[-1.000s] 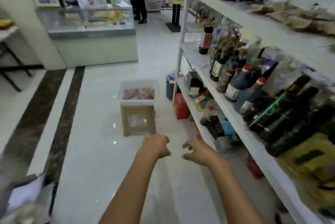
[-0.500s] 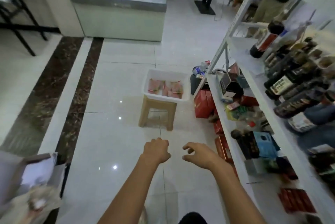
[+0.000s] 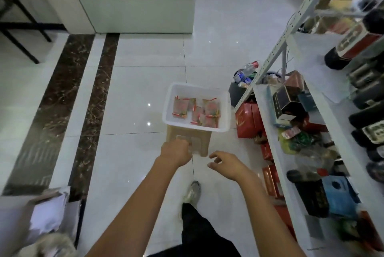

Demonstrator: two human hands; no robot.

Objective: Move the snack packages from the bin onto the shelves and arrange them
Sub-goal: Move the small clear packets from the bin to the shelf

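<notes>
**stockr_07:** ok where's everything rn, big stuff first pls

**aisle9:** white tile floor (image 3: 145,59) w/ two dark marble strips (image 3: 93,101) down the left. Shelves (image 3: 309,63) run along the right side: dark bottles (image 3: 365,94) on the mid level, mixed boxes + packets on the lower one. Display counter (image 3: 135,13) at the far end. Red gift boxes (image 3: 247,119) sit on the floor under the lowest shelf.

**stockr_07:** and the bin?

**aisle9:** white plastic bin (image 3: 168,103) sits on top of a small tan stool (image 3: 205,140), just beside the shelf end and near a dark trash can (image 3: 235,92). Snack packages (image 3: 209,111) are all inside it, lying flat on the bottom, a few overlapping. Clear w/ red trim afaict.

**stockr_07:** hands? grip?

**aisle9:** both arms out in front, short of the bin. Left hand (image 3: 176,151) is in front of the stool's near side, fingers curled under into a fist, grip closed w/ nothing in it that I can see. Right hand (image 3: 226,164) is just to its right, not touching it, palm down, fingers spread and a bit bent, grip apart, holding nothing. One pale shoe (image 3: 191,192) on the tiles below the hands.
</notes>
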